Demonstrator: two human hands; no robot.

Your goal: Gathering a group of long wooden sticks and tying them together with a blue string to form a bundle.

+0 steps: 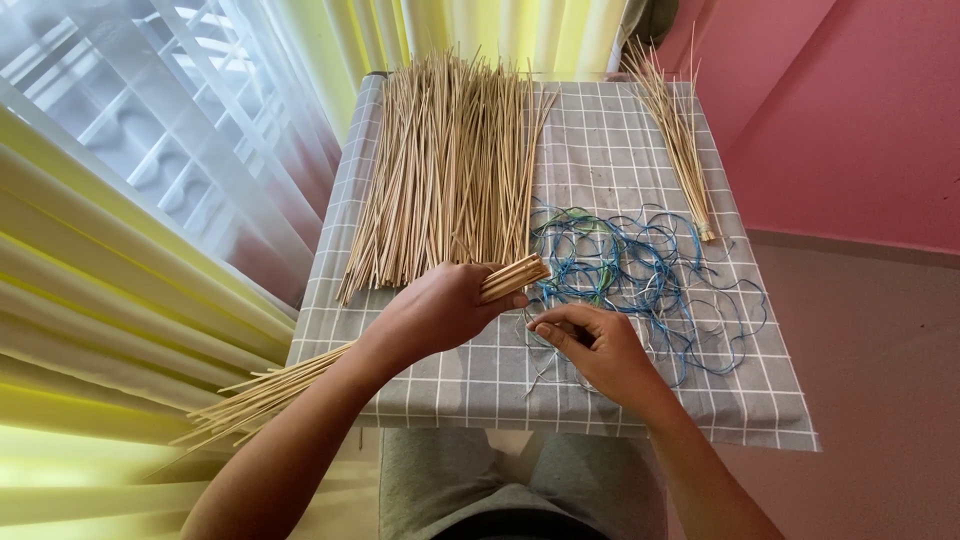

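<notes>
Here, in the head view, the left hand (440, 312) is closed around a bundle of thin sticks (300, 375), gripping it near one end. The bundle's long axis runs on a slant: its trimmed, even end (520, 274) points up and to the right, over the desk (470, 395), while the loose far ends fan out down and to the left, past the desk's near left edge and beside the forearm. The right hand (590, 345) rests on the desk just right of the left one, fingers curled in and pinching a thin string (545, 365) that trails down over the cloth; it is closed on that string. Just beyond the right hand lies a tangle of blue and green threads (640, 275), spread loosely across the middle right of the desk. A large pile of sticks (450, 170) lies on the left half, its long axis running away from the person, the far ends reaching the desk's back edge. A smaller tied bunch of sticks (675, 135) lies at the far right, slanting, with its bound end nearest the threads. The desk wears a grey checked cloth. Yellow and white curtains (130, 230) hang at the left, and a pink wall (860, 110) stands at the right.
</notes>
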